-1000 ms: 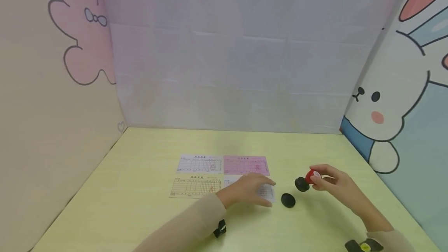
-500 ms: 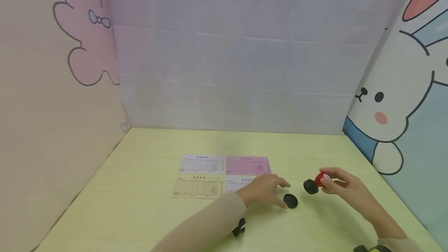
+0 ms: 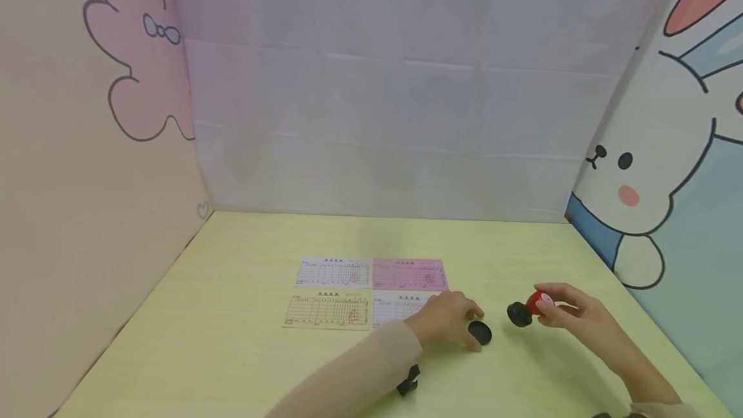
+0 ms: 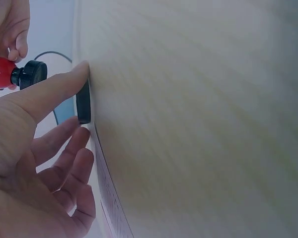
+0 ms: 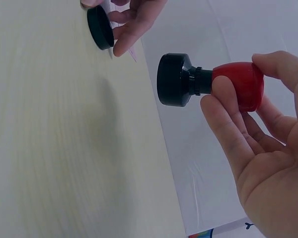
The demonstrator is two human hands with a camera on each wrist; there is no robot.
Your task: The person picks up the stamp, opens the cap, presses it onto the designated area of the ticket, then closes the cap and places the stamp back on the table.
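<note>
My right hand point(image 3: 583, 321) holds a self-inking stamp point(image 5: 176, 79) by its red rounded handle point(image 5: 242, 82), thumb and fingers around it. The stamp is raised over the table, tilted sideways, its black round base pointing left. My left hand point(image 3: 447, 320) is at a round black cap point(image 3: 480, 333) that lies flat at the tabletop. In the left wrist view, the thumb and index finger pinch this cap point(image 4: 83, 104) from opposite edges; the other fingers curl loosely below. From the right wrist view, the cap's point(image 5: 100, 27) dark hollow side shows.
Printed slips lie in a two-by-two block: white point(image 3: 333, 273), pink point(image 3: 409, 274), yellow point(image 3: 326, 310) and another white one point(image 3: 395, 305), partly covered by my left hand. Fabric walls with cartoon animals enclose the pale yellow table point(image 3: 203, 315) at the back and sides.
My left hand has moved right, from over the lower white slip to the black cap, and its fingers have closed on the cap's edges. The right hand has shifted slightly right with the stamp.
</note>
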